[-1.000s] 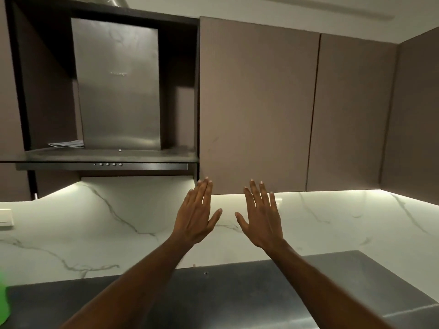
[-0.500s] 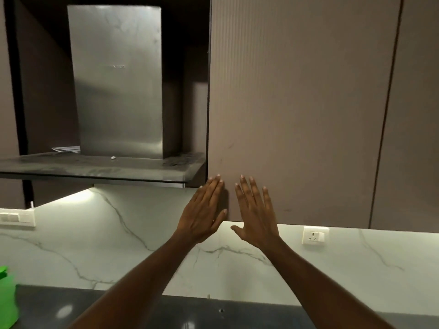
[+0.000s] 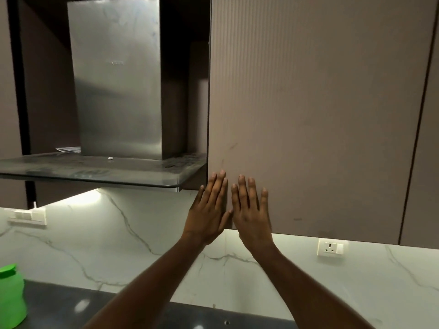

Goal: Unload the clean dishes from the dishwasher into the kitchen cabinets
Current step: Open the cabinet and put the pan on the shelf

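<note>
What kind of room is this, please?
Most likely a home kitchen: a steel extractor hood beside closed wall cabinets, and a marble-look backsplash above a dark counter.

Upper left I see a steel range hood; green container lower left on dark desk; wall socket lower right on marble backsplash.

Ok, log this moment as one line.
left hand: open, at door edge | right hand: open, on cabinet door | door: closed

Bare forearms, ringless hands
</note>
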`<state>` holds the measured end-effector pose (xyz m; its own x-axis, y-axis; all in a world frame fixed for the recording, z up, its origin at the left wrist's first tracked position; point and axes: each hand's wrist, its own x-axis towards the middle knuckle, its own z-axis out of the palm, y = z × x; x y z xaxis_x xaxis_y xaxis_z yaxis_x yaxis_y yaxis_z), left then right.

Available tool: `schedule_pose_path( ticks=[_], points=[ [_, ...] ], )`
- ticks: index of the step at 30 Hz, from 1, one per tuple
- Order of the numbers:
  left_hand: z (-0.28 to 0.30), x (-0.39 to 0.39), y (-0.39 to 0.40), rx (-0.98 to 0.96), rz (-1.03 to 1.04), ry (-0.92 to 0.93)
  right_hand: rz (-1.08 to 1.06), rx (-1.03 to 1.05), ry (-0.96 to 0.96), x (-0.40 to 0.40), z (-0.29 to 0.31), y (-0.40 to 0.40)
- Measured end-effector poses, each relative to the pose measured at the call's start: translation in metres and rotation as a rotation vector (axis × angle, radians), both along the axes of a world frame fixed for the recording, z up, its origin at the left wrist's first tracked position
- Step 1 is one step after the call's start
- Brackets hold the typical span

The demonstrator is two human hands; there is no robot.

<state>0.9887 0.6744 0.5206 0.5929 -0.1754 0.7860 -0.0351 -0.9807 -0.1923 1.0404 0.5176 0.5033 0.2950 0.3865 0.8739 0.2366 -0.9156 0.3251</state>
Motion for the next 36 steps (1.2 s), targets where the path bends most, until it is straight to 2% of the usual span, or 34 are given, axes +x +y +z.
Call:
schedule_pose_path(
  ticks=[7,13,16,20,24,28,32,36],
  points=[
    [0.023,-0.037,0.004,0.133,0.042,0.076,0.008,0.059,0.029,-0.020,-0.003,0.009],
    [0.040,-0.097,0.010,0.014,-0.075,-0.055,-0.005,0.073,0.028,-0.076,-0.009,-0.003],
    [0.046,-0.134,-0.006,-0.157,-0.253,0.001,-0.014,0.098,0.053,-0.114,-0.010,-0.013],
    [0.071,-0.175,-0.034,-0.684,-0.556,0.182,0.006,0.176,0.120,-0.169,-0.013,-0.028],
    [0.086,-0.200,-0.056,-0.835,-0.622,0.211,0.030,0.204,0.323,-0.231,-0.011,-0.049],
    [0.083,-0.233,-0.081,-0.790,-0.567,0.215,0.022,0.196,0.392,-0.290,0.010,-0.074],
    [0.075,-0.272,-0.124,-0.726,-0.565,0.159,0.057,0.396,0.300,-0.338,0.044,-0.098],
    [0.072,-0.307,-0.172,-0.710,-0.569,0.176,0.216,0.651,0.221,-0.378,0.093,-0.118]
  ],
)
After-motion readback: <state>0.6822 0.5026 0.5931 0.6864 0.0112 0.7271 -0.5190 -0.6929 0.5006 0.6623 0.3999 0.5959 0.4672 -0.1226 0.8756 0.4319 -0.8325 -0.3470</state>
